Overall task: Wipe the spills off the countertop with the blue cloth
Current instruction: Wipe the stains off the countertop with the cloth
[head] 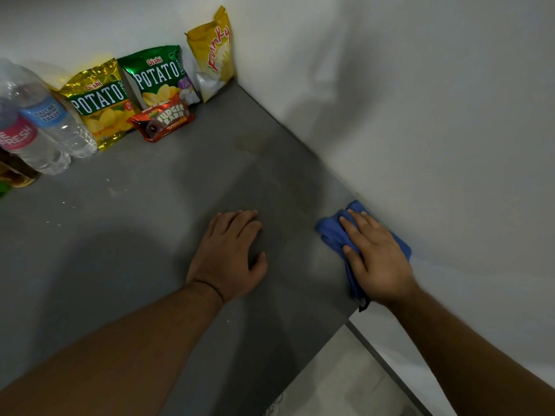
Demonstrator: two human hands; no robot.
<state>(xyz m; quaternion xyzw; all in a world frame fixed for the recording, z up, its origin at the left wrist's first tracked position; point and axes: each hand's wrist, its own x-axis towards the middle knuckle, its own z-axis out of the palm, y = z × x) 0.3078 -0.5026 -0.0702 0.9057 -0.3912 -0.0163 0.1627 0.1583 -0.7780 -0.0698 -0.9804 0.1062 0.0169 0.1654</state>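
Blue microfibre, bunched into a loose wad, lies under the right hand (377,253), whose fingers are spread flat and press the blue cloth (332,232) down against the grey countertop (120,235), hard by the white wall (435,115) at the counter's right edge. The left hand (229,253) rests palm-down and empty just beside it, fingers together, apparently bracing. Beyond the cloth, toward the far corner, a faint yellowish spill (249,145) stains the surface, with a paler streak (300,196) trailing between it and the cloth; small pale specks (111,190) dot the counter well to the left. To wipe well from here, it seems best to keep the palm flat for even pressure, push the cloth along the wall line through the streak to the stain, and draw it back in overlapping passes, refolding to a clean face if it smears. The snack bags (156,76) and water bottles (54,127) along the back wall stand near the stain, so strokes should stop short of them.
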